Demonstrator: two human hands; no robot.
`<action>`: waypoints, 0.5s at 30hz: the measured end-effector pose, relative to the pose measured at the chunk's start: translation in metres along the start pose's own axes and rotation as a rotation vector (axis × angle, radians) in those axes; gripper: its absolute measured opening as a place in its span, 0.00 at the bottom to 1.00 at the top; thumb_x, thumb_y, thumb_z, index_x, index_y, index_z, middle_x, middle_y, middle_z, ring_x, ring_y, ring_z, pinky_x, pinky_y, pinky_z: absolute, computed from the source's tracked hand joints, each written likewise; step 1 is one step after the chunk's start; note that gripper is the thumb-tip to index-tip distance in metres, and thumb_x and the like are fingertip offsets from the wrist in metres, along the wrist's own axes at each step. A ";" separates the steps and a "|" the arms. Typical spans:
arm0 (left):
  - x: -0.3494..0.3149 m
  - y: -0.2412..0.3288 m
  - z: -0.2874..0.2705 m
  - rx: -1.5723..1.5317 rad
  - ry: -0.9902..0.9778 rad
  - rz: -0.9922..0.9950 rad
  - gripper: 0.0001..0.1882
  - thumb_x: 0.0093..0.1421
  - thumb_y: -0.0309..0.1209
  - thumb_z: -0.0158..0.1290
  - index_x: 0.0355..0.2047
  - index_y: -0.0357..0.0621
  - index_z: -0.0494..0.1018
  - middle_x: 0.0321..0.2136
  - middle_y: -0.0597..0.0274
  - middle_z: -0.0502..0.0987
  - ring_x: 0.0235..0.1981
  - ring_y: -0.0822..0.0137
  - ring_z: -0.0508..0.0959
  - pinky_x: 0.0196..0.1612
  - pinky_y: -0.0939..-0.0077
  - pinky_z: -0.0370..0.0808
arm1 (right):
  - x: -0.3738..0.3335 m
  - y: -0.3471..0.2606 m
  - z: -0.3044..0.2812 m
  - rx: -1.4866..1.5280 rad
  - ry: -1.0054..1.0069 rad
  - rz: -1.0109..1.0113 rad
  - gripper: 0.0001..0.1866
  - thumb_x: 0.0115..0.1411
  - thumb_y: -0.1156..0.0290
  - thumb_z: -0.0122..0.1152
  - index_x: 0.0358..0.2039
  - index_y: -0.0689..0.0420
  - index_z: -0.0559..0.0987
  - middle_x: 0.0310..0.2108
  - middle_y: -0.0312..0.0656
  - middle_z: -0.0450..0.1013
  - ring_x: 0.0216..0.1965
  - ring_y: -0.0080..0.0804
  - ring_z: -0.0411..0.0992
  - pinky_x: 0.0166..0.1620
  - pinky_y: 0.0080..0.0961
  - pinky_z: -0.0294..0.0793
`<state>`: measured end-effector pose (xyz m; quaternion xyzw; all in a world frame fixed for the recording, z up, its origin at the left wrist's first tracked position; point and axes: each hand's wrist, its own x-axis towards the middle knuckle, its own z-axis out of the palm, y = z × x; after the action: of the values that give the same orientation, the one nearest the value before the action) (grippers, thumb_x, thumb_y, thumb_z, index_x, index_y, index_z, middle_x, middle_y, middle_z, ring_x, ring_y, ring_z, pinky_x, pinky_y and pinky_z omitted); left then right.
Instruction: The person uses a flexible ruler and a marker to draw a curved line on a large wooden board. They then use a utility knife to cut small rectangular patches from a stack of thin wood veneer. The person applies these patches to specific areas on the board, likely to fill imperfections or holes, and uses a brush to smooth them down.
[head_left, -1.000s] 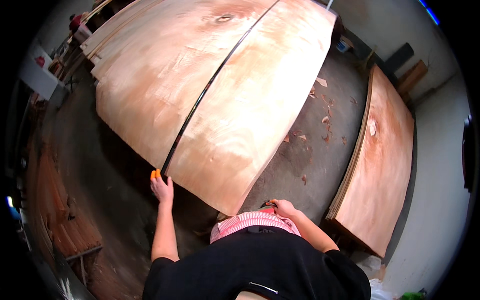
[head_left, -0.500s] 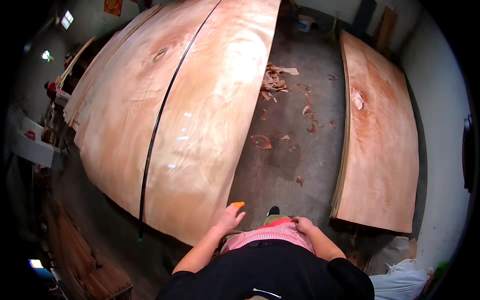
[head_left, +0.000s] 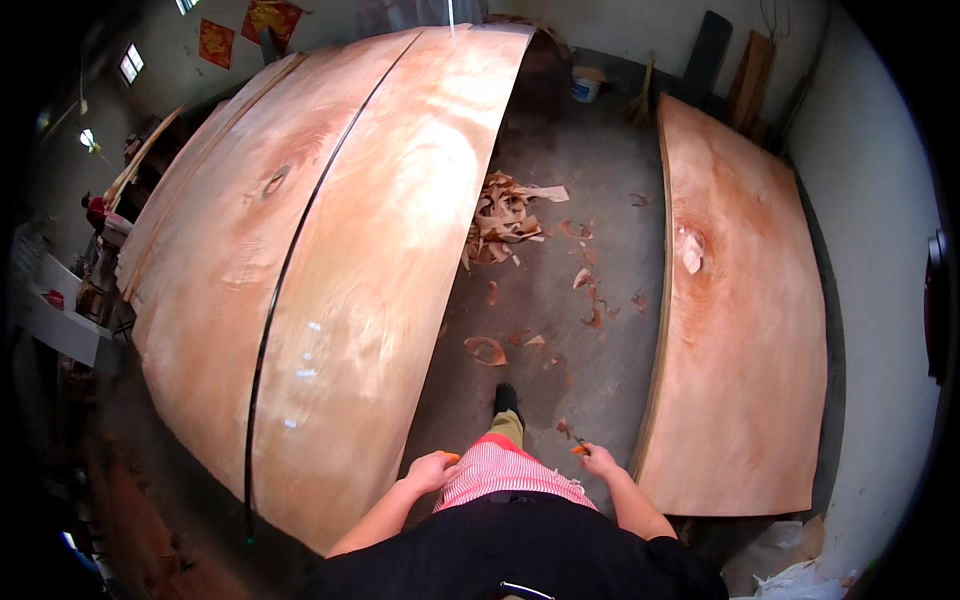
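My left hand (head_left: 433,470) is curled closed beside the red-and-white striped apron (head_left: 505,475) at my waist. Something orange (head_left: 454,458) shows at its fingertips; whether it is held or worn I cannot tell. To the right, my right hand (head_left: 597,460) grips a thin dark tool (head_left: 579,442) pointing forward, with orange at the fingers there too. The tool's exact kind is too small to make out. Nearest the left hand is a large sheet of wood veneer (head_left: 340,400), with a long black strip (head_left: 290,255) lying across it lengthwise.
A stack of veneer sheets (head_left: 745,370) lies on the right by the wall (head_left: 880,250). Between the stacks, torn veneer scraps (head_left: 505,220) litter the concrete floor (head_left: 560,350). A white bucket (head_left: 586,88) and a broom (head_left: 642,90) stand at the far end.
I have stepped forward, so the veneer and scraps sit nearer. My left hand has curled and drawn in to the apron; my right hand has moved off the apron with the tool in view.
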<state>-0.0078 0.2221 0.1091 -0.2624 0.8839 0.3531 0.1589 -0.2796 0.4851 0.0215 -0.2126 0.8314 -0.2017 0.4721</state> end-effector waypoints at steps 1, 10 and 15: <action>0.019 -0.008 -0.003 -0.020 -0.002 -0.008 0.19 0.51 0.43 0.44 0.37 0.44 0.71 0.33 0.52 0.73 0.37 0.57 0.71 0.39 0.67 0.68 | 0.014 -0.013 -0.008 -0.002 -0.009 -0.047 0.16 0.46 0.73 0.43 0.38 0.49 0.73 0.24 0.39 0.72 0.26 0.30 0.70 0.32 0.24 0.68; 0.296 -0.024 -0.056 -0.699 0.143 -0.151 0.19 0.55 0.43 0.43 0.32 0.39 0.72 0.24 0.57 0.75 0.26 0.68 0.74 0.30 0.75 0.70 | 0.132 -0.081 -0.157 -0.333 0.009 -0.150 0.14 0.51 0.63 0.47 0.39 0.47 0.73 0.24 0.46 0.71 0.28 0.39 0.70 0.33 0.30 0.67; 0.404 0.027 -0.161 -1.021 0.150 -0.213 0.24 0.57 0.48 0.37 0.37 0.39 0.68 0.28 0.63 0.74 0.23 0.76 0.71 0.27 0.81 0.67 | 0.203 -0.122 -0.240 -0.194 0.116 -0.103 0.12 0.52 0.68 0.48 0.38 0.53 0.72 0.24 0.43 0.72 0.27 0.32 0.71 0.32 0.26 0.68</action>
<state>-0.3671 -0.0171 0.0478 -0.4191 0.5766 0.7011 -0.0178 -0.5629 0.3062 0.0583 -0.2876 0.8610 -0.1560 0.3894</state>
